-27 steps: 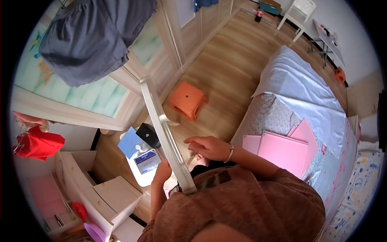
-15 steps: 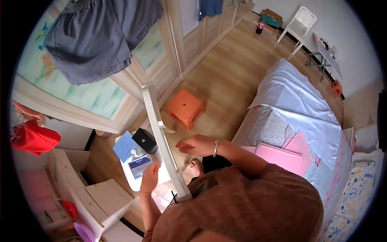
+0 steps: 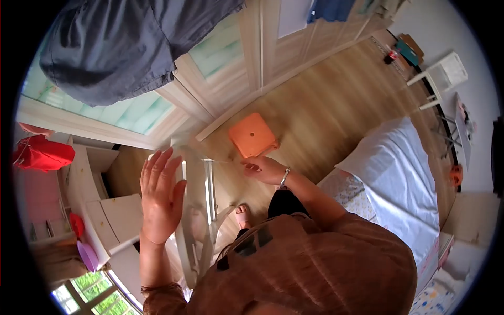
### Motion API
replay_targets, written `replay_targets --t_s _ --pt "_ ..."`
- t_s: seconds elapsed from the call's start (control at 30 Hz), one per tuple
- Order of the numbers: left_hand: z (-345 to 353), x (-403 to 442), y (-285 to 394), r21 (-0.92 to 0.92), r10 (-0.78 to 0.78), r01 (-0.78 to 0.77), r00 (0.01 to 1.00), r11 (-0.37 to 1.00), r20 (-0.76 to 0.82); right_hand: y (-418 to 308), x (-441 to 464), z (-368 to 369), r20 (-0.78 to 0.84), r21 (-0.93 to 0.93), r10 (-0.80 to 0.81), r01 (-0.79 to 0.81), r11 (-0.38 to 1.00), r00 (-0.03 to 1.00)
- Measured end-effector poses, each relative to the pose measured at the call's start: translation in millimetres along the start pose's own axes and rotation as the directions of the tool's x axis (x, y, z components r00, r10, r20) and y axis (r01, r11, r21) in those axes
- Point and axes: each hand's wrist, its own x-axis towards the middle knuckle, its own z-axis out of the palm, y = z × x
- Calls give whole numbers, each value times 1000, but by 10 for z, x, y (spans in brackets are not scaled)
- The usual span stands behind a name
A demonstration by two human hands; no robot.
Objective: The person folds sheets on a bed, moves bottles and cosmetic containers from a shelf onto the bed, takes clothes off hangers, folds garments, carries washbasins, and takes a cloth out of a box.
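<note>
Near the orange stool (image 3: pixel 253 135), the left hand (image 3: pixel 160 206) extends bare fingers (image 3: pixel 156 173), the right hand (image 3: pixel 266 170) half-curls, seemingly empty, and the white frame (image 3: pixel 211 191) looks unheld, perhaps finished with.

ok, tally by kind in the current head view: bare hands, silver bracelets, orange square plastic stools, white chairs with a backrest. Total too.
Bare hands: 2 (left hand, right hand)
Silver bracelet: 1
Orange square plastic stool: 1
White chair with a backrest: 1
Total: 5
Far orange item left out: too small to identify.
</note>
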Motion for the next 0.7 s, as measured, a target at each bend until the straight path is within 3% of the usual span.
replay_targets --t_s 0.07,0.13,0.23,0.4,0.47,0.5,0.53,0.6,0.67,0.7 --pt "70 220 158 160 54 -81 985 984 164 278 74 -206 9 44 -1 0 999 1000" --pt "163 487 273 147 72 -109 969 983 237 480 88 -446 78 -25 138 -137 990 987" --pt "381 871 266 110 174 -261 850 959 497 877 145 -659 100 -114 220 -209 971 970" --pt "783 1480 -90 42 190 -269 776 962 601 1129 127 -955 41 -55 365 -363 930 930" --pt "881 1689 -165 64 84 -163 760 985 644 1577 137 -971 -15 -103 383 -383 918 924" --pt "978 1686 -229 42 158 -209 842 977 517 1920 133 -921 -25 -101 386 -387 917 922" --pt "1013 1675 -256 36 171 -220 843 975 509 2312 129 -858 60 -19 284 -284 959 957" --pt "1026 1546 -298 64 166 -238 823 969 543 2221 69 -997 128 55 172 -180 982 977" --pt "1052 1429 -408 100 173 -271 816 957 552 1396 -16 -1236 56 162 436 -439 884 898" --pt "1051 1418 -412 176 74 -237 769 955 635 1352 25 -1245 63 212 444 -447 869 894"
